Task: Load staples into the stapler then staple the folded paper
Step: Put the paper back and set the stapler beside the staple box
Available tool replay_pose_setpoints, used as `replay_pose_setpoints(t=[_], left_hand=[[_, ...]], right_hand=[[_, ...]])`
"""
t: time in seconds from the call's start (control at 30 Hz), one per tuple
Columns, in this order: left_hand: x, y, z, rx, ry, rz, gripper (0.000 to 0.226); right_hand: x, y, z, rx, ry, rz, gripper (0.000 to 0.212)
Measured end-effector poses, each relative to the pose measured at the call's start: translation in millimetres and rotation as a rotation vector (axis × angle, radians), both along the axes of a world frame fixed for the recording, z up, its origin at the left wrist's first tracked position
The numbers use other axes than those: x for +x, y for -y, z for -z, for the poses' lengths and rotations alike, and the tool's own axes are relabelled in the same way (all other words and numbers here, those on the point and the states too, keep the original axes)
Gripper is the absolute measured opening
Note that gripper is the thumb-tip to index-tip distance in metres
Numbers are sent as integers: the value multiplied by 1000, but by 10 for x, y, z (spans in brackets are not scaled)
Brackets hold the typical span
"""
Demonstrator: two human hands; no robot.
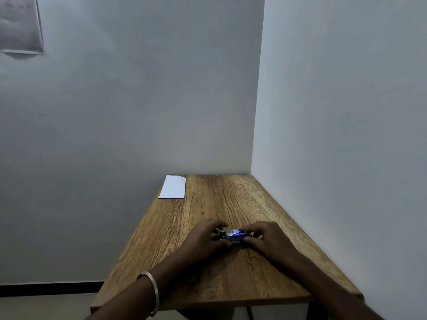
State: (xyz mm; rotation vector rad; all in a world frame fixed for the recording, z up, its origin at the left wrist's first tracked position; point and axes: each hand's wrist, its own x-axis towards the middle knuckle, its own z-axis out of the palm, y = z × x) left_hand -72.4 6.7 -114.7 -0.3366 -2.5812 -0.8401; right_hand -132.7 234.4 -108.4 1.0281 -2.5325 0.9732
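Head view, lower centre | left hand [203, 239] and right hand [265, 237] pinch small blue staple box [235, 236] | steady it, slide tray out gently.

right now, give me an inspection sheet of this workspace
surface: wooden table set in a wall corner
job's things: folded paper at far left corner; small blue stapler or staple box, too small to tell which
clutter: nothing seen
grippers: left hand and right hand both grip the blue item; bangle on left wrist
cables: nothing seen
surroundings: grey walls; sheet pinned upper left
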Motion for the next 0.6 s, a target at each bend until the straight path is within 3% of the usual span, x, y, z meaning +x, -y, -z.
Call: replay_pose_setpoints(t=[0.17,0.6], left_hand=[[34,-42,-15,-58,-89,-18,30],[-455,58,15,-50,-83,-88,23]], right_hand=[[1,11,20,-13,5,-3,31],[-438,235,-31,84,-38,19,28]])
